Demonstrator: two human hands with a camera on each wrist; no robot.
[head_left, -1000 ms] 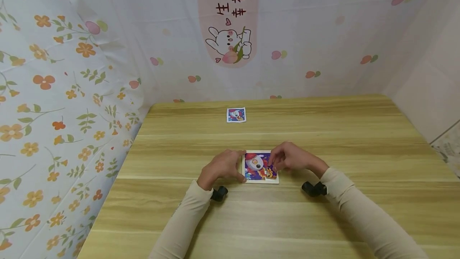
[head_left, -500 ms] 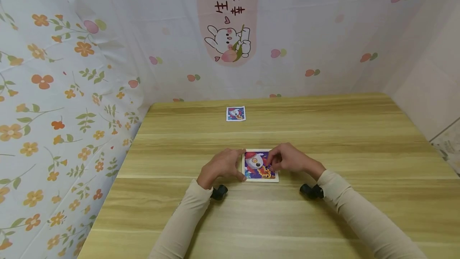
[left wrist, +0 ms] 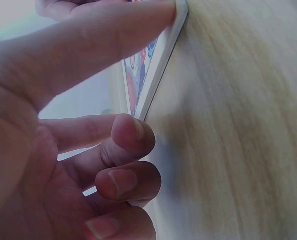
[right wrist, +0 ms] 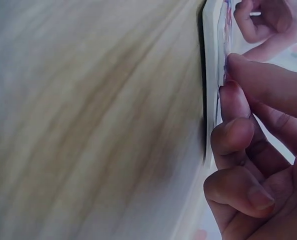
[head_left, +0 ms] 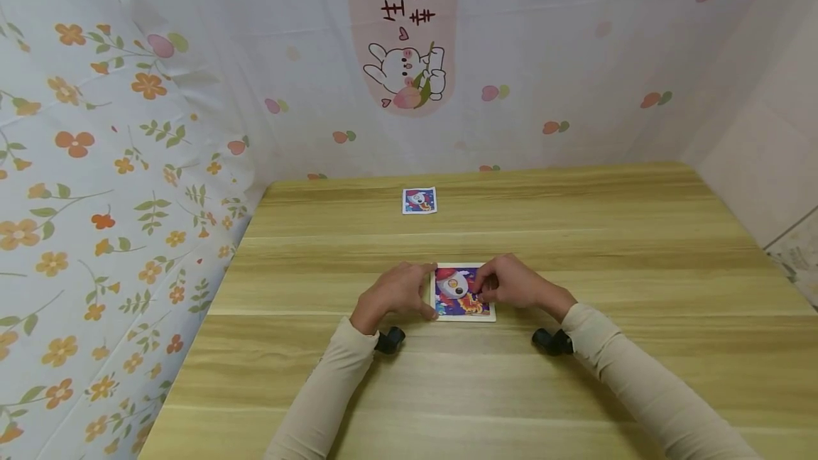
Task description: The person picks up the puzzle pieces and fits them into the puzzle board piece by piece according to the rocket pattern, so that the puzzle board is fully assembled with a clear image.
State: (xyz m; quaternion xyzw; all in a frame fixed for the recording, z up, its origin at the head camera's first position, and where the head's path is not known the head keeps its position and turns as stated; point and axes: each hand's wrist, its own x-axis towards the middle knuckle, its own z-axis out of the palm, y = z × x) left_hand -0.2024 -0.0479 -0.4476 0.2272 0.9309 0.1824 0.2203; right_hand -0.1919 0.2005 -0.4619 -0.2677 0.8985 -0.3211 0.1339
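Observation:
A small square jigsaw puzzle (head_left: 454, 288) lies on the table, its colourful cartoon picture set in a white frame. My left hand (head_left: 399, 291) holds the frame's left side, thumb at the near corner and forefinger at the far one. In the left wrist view, the other fingers curl beside the frame's edge (left wrist: 156, 75). My right hand (head_left: 514, 282) is over the puzzle's right part, fingers curled. Its thumb and forefinger tips come together on a puzzle piece at the picture's surface, largely hidden by the fingers. In the right wrist view, the fingertips (right wrist: 233, 92) are right at the frame's edge.
A small card (head_left: 419, 201) with the same cartoon picture lies farther back on the wood-grain table (head_left: 447, 389). Behind the table hangs a printed white cloth (head_left: 543, 55), and a flowered cloth (head_left: 128, 197) hangs on the left. A black wrist device (head_left: 391, 341) sits under each forearm.
A raised piece at the puzzle's lower right now lies level with the picture. My right hand has shifted slightly left over the puzzle. The left hand keeps its hold on the frame.

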